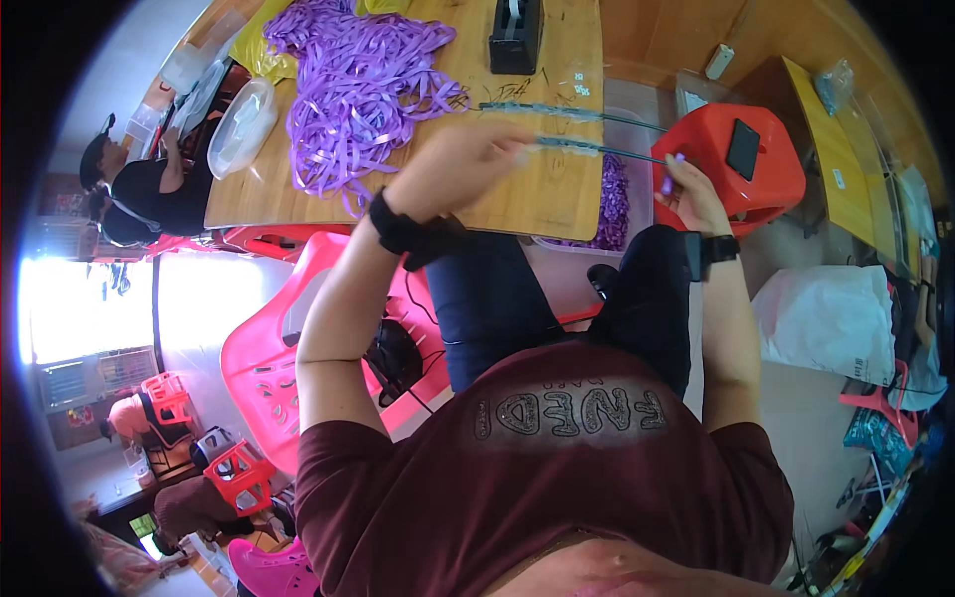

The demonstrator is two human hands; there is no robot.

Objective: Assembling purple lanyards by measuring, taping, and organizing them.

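Observation:
A large tangle of purple ribbon lies on the wooden table. Two thin dark rods, a far rod and a near rod, are taped to the tabletop and jut past its right edge. My right hand pinches a small piece of purple ribbon at the outer end of the near rod. Over the table, my left hand is smeared by motion close to the taped part of that rod. Whether its fingers hold anything cannot be made out.
A black tape dispenser stands at the table's far side. Beneath the rods, a clear tub contains purple ribbon pieces. A red stool bears a dark phone. An oval plastic container is at the table's left edge.

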